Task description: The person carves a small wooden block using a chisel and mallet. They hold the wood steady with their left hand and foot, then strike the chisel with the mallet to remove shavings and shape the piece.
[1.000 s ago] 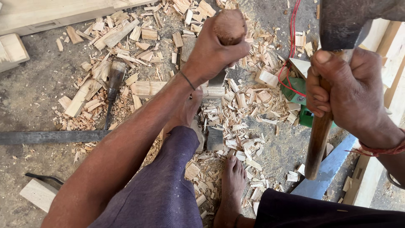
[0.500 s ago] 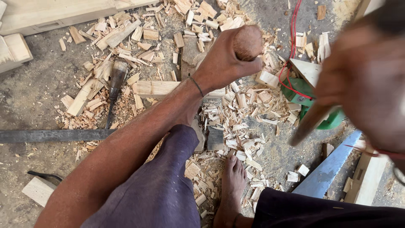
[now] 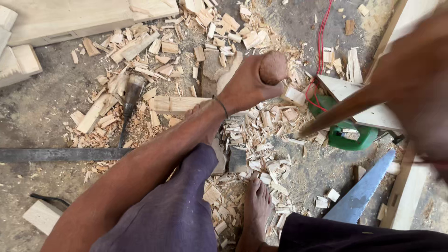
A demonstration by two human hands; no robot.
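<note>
I am seated on a bare, dusty concrete floor (image 3: 42, 116) littered with pale wood chips (image 3: 261, 135) and offcuts. A long flat metal bar (image 3: 60, 154) lies across the left. A spare chisel (image 3: 128, 105) rests among the chips beyond it. A saw blade (image 3: 361, 191) lies at lower right, near a green tool (image 3: 347, 136) with a red cord (image 3: 319, 42). Light timber planks (image 3: 70, 18) border the top left.

My left hand (image 3: 247, 84) is wrapped tight around the rounded wooden handle (image 3: 273, 67) of a chisel, held upright over the workpiece (image 3: 177, 103). The chisel's blade is hidden beneath my fist and forearm. My right hand (image 3: 413, 79) is close to the camera and heavily blurred; it grips a wooden shaft (image 3: 336, 114), but the finger position is hard to make out, and the shaft's head is cut off from view. My bare foot (image 3: 256, 210) rests among the chips; the knee covers part of the workpiece.
</note>
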